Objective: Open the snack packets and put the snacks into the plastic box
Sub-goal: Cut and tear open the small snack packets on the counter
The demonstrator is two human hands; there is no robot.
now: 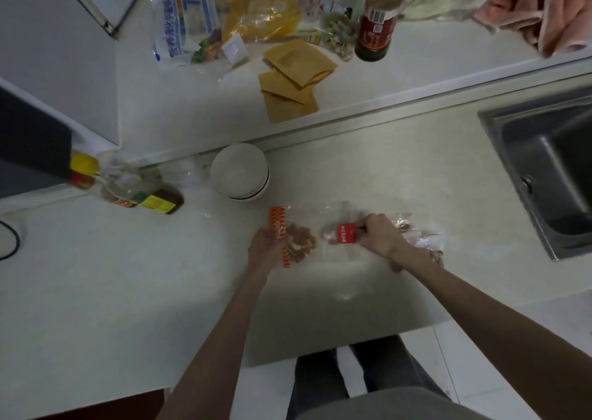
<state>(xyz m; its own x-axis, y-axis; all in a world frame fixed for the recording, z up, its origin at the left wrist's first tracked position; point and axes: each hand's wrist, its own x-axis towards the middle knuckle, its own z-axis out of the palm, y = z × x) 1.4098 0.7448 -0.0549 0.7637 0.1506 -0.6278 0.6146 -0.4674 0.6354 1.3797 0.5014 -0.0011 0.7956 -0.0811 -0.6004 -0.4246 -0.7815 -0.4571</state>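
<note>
My left hand (267,249) grips a clear snack packet (296,242) by its orange patterned edge; brown snacks show inside it. My right hand (379,235) pinches the end of a second clear packet with a red label (344,234). Both packets lie on the pale counter (320,291) in front of me. Behind my right wrist sits a crumpled clear wrapper with reddish snacks (423,238). A clear plastic shape lies between the packets; whether it is the plastic box I cannot tell.
A stack of white bowls (240,171) stands just beyond the packets. Oil bottles (128,186) stand at the left. A steel sink (551,170) is at the right. On the raised ledge are brown paper pouches (294,77), food bags (185,22) and a dark sauce bottle (378,19).
</note>
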